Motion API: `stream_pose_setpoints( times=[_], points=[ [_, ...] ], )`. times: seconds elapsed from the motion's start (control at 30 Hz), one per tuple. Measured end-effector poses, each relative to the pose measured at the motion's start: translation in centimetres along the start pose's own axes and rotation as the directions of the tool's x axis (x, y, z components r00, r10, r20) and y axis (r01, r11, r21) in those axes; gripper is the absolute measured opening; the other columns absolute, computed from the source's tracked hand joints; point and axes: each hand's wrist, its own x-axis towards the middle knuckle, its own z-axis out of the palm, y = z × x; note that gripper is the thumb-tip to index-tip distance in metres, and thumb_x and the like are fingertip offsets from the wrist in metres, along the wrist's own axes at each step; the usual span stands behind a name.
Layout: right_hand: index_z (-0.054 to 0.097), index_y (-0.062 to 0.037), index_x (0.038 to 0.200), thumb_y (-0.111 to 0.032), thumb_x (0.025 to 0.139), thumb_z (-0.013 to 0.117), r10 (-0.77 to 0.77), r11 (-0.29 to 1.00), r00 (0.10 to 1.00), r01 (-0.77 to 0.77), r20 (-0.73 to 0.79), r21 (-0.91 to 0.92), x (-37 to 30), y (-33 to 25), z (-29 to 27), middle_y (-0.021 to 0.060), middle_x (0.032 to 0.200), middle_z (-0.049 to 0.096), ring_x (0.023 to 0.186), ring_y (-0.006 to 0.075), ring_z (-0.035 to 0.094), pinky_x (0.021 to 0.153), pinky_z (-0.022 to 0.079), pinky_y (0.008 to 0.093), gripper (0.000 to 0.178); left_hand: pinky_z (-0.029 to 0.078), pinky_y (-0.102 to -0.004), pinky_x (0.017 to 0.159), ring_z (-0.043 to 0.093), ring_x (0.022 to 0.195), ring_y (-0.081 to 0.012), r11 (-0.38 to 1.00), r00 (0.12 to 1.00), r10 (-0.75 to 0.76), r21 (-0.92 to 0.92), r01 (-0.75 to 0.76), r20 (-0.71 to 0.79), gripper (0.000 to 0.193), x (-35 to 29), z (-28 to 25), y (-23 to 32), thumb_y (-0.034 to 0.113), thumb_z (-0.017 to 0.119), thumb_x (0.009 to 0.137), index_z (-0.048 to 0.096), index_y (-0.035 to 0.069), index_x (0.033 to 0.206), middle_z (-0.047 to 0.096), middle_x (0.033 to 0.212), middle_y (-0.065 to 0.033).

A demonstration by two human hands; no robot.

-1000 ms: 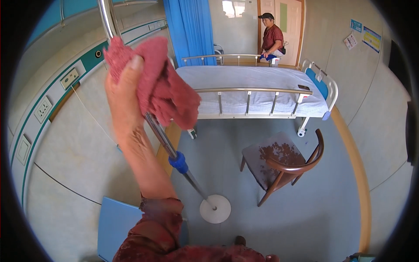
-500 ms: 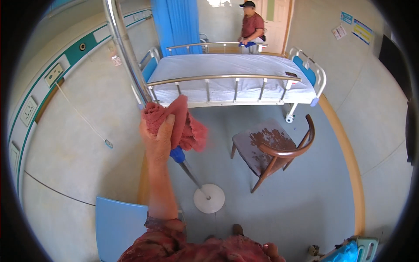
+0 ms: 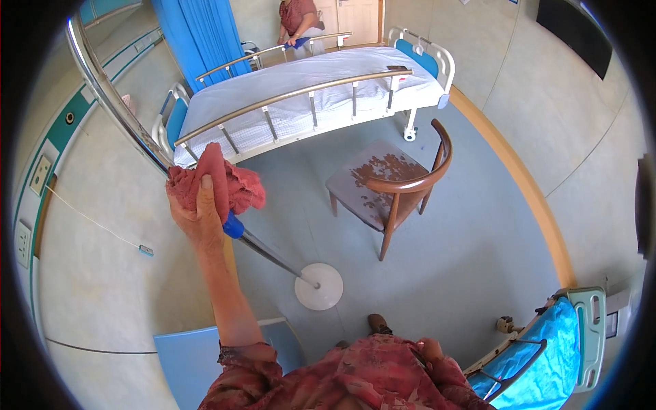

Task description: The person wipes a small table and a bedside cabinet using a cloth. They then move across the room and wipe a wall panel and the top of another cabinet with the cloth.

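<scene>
My left hand (image 3: pixel 198 220) is closed around a crumpled red cloth (image 3: pixel 236 188), which is wrapped against a shiny metal pole stand (image 3: pixel 116 109). The thumb lies over the cloth, and a loose fold hangs out to the right. Just below the hand the stand has a blue collar (image 3: pixel 233 226). Its thinner lower tube runs down to a round white base (image 3: pixel 328 292) on the floor. Only a small part of my right hand (image 3: pixel 430 349) shows, low beside my body; its fingers cannot be made out.
A bed (image 3: pixel 294 92) with metal side rails stands ahead; a person (image 3: pixel 299 20) is behind it. A wooden chair (image 3: pixel 410 183) with a worn seat is right of the stand. A blue panel (image 3: pixel 184 362) lies lower left, another bed with a blue cover (image 3: pixel 547 355) lower right.
My view has turned right and downward, so the bed, chair and person sit further left and higher. The left hand keeps its grip on the cloth at the pole.
</scene>
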Motion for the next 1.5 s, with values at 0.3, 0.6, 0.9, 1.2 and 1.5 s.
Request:
stream_pose_setpoints(
  times=[0.3,0.6,0.9,1.2,1.5],
  points=[
    [0.070,-0.0085,0.091,-0.026,0.083,0.059,-0.125,0.991,0.992,0.125,0.003,-0.050,-0.1,1.9,1.1,0.0200,0.092,0.066,0.088,0.0377,0.063,0.079,0.049,0.0427,0.023,0.049,-0.0275,0.079,0.057,0.094,-0.0175,0.999,1.000,0.028,0.044,-0.028,0.014,0.047,0.1,-0.2,0.0,0.028,0.068,0.084,0.050,-0.002,0.116,0.059,0.108,-0.0109],
    [0.069,-0.0065,0.091,-0.024,0.084,0.054,-0.064,0.995,0.998,0.065,-0.017,0.081,-1.8,3.3,1.3,0.0204,0.090,0.065,0.086,0.0379,0.063,0.076,0.050,0.0430,0.024,0.045,-0.0332,0.089,0.055,0.103,-0.0251,0.993,1.000,0.026,0.115,-0.024,-0.012,0.059,-0.8,0.6,1.0,0.030,0.068,0.083,0.045,-0.008,0.122,0.056,0.114,-0.0174],
    [0.070,-0.0070,0.090,-0.027,0.083,0.057,-0.050,0.995,0.998,0.052,-0.032,0.082,-1.4,6.1,0.6,0.0207,0.089,0.065,0.083,0.0379,0.063,0.074,0.050,0.0422,0.025,0.045,-0.0338,0.089,0.056,0.102,-0.0251,0.978,0.987,0.138,0.166,-0.122,-0.084,0.053,-0.7,0.6,0.1,0.030,0.067,0.084,0.047,-0.005,0.119,0.058,0.111,-0.0160],
    [0.069,-0.0051,0.093,-0.026,0.084,0.058,0.053,0.995,0.998,-0.055,0.030,0.078,1.6,5.7,-2.2,0.0204,0.086,0.066,0.081,0.0310,0.066,0.074,0.049,0.0390,0.026,0.045,-0.0289,0.084,0.054,0.098,-0.0184,0.968,0.988,0.142,0.219,-0.125,-0.066,0.043,-0.9,0.2,-0.4,0.026,0.061,0.090,0.047,-0.003,0.119,0.057,0.109,-0.0112],
    [0.063,-0.0027,0.073,-0.030,0.084,0.054,-0.133,0.990,0.985,0.137,0.110,-0.031,5.1,3.3,-8.1,0.0259,0.079,0.057,0.077,0.0454,0.054,0.065,0.044,0.0462,0.031,0.045,-0.0286,0.079,0.054,0.089,-0.0155,0.972,0.987,0.132,0.205,-0.110,-0.093,0.038,-1.8,1.3,1.0,0.026,0.058,0.093,0.048,-0.003,0.115,0.058,0.102,-0.0091]
  ],
)
